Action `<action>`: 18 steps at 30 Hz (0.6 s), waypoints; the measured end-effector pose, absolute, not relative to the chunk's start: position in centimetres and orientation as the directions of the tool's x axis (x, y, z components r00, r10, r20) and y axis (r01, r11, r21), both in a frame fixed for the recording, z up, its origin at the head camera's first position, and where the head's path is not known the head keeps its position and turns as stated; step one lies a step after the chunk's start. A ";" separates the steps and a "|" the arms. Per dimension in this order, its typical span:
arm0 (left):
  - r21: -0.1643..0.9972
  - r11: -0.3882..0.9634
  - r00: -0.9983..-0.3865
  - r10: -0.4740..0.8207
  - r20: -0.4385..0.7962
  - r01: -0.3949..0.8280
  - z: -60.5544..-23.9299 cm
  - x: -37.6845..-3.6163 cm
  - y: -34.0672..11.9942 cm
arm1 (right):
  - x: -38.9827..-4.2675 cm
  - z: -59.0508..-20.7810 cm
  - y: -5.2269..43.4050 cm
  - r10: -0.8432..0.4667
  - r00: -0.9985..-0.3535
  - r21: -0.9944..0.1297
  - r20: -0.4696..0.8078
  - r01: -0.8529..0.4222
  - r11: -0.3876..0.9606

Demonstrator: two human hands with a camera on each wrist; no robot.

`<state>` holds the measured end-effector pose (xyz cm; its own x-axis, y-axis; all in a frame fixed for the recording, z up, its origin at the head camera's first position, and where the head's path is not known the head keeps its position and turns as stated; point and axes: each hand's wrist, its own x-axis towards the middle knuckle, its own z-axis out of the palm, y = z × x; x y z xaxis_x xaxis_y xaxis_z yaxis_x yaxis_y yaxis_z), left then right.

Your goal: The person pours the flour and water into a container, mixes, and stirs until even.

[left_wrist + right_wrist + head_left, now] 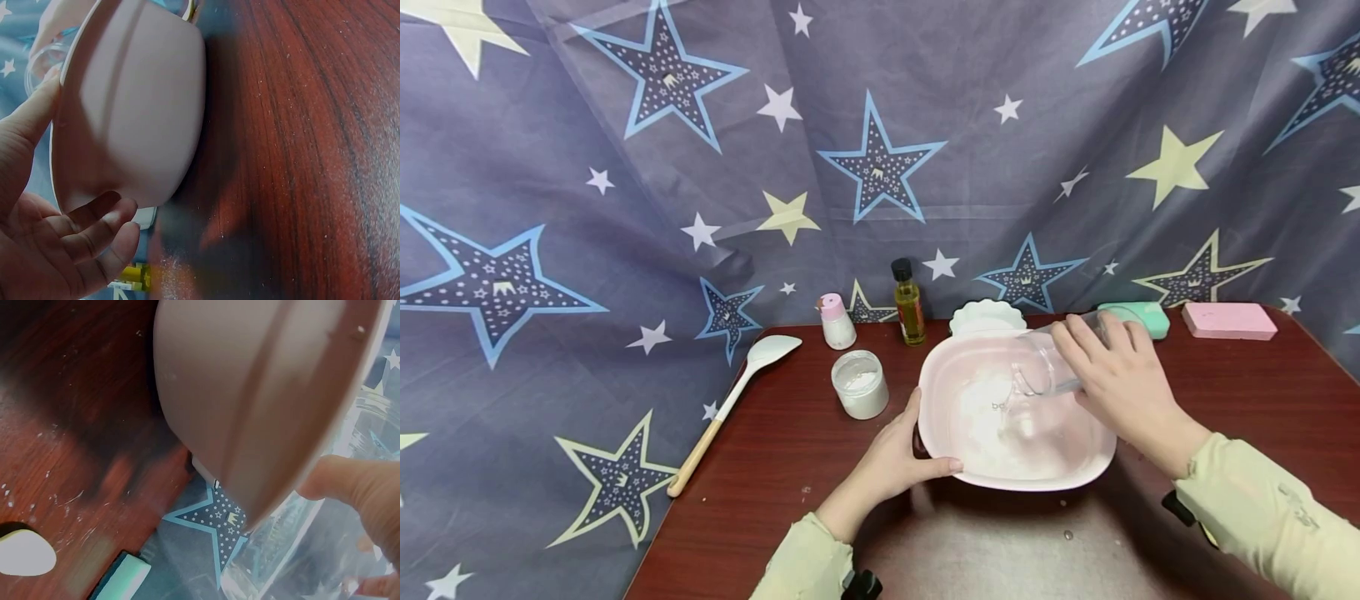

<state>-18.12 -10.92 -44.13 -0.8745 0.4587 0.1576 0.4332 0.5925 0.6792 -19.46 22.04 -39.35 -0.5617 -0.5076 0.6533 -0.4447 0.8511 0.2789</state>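
Observation:
A pale pink oval basin (943, 417) stands on the dark red table. My left hand (891, 454) grips its left side, thumb over the rim and fingers curled against the outer wall in the left wrist view (137, 112). My right hand (1123, 379) holds a clear tumbler (1048, 362) tilted above the basin's right part. Clear liquid runs from the tumbler's mouth down into the basin. Seen from the right wrist, the thumb (337, 481) presses the tumbler's side beside the basin wall; the other fingers are partly hidden behind the tumbler.
Left of the basin are an open jar of white powder (861, 392), a pink-capped bottle (837, 325), an oil bottle (910, 308) and a white spatula (767, 350). Behind stands a scalloped white dish (987, 317). A green block (1153, 321) and pink block (1228, 321) lie at back right.

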 end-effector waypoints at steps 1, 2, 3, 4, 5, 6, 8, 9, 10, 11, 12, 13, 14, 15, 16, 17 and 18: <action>0.677 0.595 -0.875 0.458 0.157 0.433 -44.1 -18.1 -10.9 | -19.5 -39.3 21.9 -0.507 -0.563 0.277 0.653 -0.445 0.851; 0.677 0.595 -0.875 0.458 0.157 0.433 -44.1 -18.1 -10.9 | -19.5 -39.3 21.8 -0.506 -0.565 0.275 0.652 -0.446 0.852; 0.674 0.598 -0.875 0.458 0.157 0.433 -44.1 -18.1 -10.9 | -19.5 -39.2 21.8 -0.505 -0.568 0.273 0.650 -0.445 0.853; 0.675 0.597 -0.875 0.458 0.157 0.434 -44.1 -18.1 -10.9 | -19.5 -39.2 21.7 -0.504 -0.572 0.272 0.647 -0.445 0.853; 0.678 0.594 -0.875 0.459 0.156 0.433 -44.1 -18.1 -10.9 | -19.5 -39.2 21.6 -0.504 -0.577 0.271 0.643 -0.444 0.854; 0.678 0.592 -0.873 0.461 0.160 0.436 -44.1 -18.1 -10.9 | -19.5 -39.1 21.4 -0.503 -0.583 0.268 0.638 -0.444 0.855; 0.686 0.584 -0.872 0.462 0.160 0.435 -44.0 -18.1 -10.9 | -19.6 -39.1 21.3 -0.500 -0.593 0.265 0.631 -0.441 0.857; 0.686 0.582 -0.871 0.463 0.162 0.437 -44.0 -18.1 -10.8 | -19.6 -39.1 21.2 -0.499 -0.596 0.264 0.629 -0.441 0.858; 0.688 0.580 -0.871 0.464 0.163 0.437 -44.0 -18.0 -10.9 | -19.6 -39.1 21.1 -0.499 -0.597 0.263 0.629 -0.440 0.858; 0.688 0.579 -0.871 0.464 0.163 0.438 -44.0 -18.0 -10.9 | -19.7 -39.1 21.0 -0.498 -0.596 0.263 0.630 -0.440 0.859; 0.687 0.580 -0.871 0.464 0.164 0.438 -44.0 -18.0 -10.8 | -19.7 -39.1 20.9 -0.497 -0.593 0.263 0.633 -0.440 0.859; 0.689 0.580 -0.872 0.462 0.160 0.434 -43.9 -18.0 -10.8 | -19.8 -39.1 20.9 -0.497 -0.588 0.264 0.638 -0.440 0.859; 0.688 0.581 -0.872 0.462 0.160 0.434 -43.9 -18.0 -10.8 | -19.8 -39.1 20.8 -0.496 -0.582 0.264 0.644 -0.439 0.859; 0.688 0.582 -0.873 0.462 0.159 0.433 -43.9 -18.0 -10.8 | -19.9 -39.1 20.8 -0.496 -0.576 0.266 0.650 -0.439 0.858; 0.690 0.582 -0.873 0.461 0.157 0.432 -43.9 -18.0 -10.9 | -19.9 -39.1 20.7 -0.495 -0.570 0.267 0.656 -0.437 0.859; 0.688 0.582 -0.873 0.461 0.158 0.432 -43.9 -18.0 -10.8 | -20.0 -39.1 20.6 -0.494 -0.565 0.270 0.661 -0.435 0.859; 0.687 0.582 -0.873 0.462 0.160 0.434 -43.9 -18.0 -10.8 | -20.0 -39.1 20.6 -0.492 -0.560 0.271 0.667 -0.433 0.860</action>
